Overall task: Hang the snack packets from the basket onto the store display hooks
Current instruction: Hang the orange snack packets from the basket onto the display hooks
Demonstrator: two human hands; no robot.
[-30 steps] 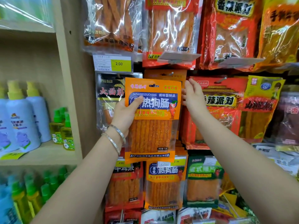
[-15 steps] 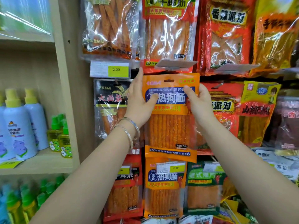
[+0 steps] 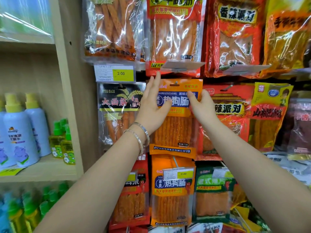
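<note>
**Orange snack packet on its hook, both hands flat against it**

At the left, a wooden shelf (image 3: 42, 171) carries pale blue spray bottles (image 3: 20, 132) with yellow caps. Beside them stand small yellow-green bottles (image 3: 61, 142) with green caps.

The display wall to the right is hung with snack bags whose clear windows show what is inside. The orange packet (image 3: 176, 130) is filled with upright orange-red sticks. It has an orange header, a blue band with white characters, and an orange strip along the bottom. Its top slot sits on a display hook (image 3: 175, 84), so it hangs in the middle row. A black packet (image 3: 117, 108) hangs to its left, a red packet (image 3: 230, 113) to its right, and a matching orange packet (image 3: 171, 195) below.

The left hand (image 3: 151, 106), with bracelets (image 3: 141, 137) at the wrist, lies against the packet's left edge. Its fingers are straight and spread, with the thumb across the blue band. The right hand (image 3: 201, 109) rests on the packet's right side with its fingers extended, gripping nothing.
</note>
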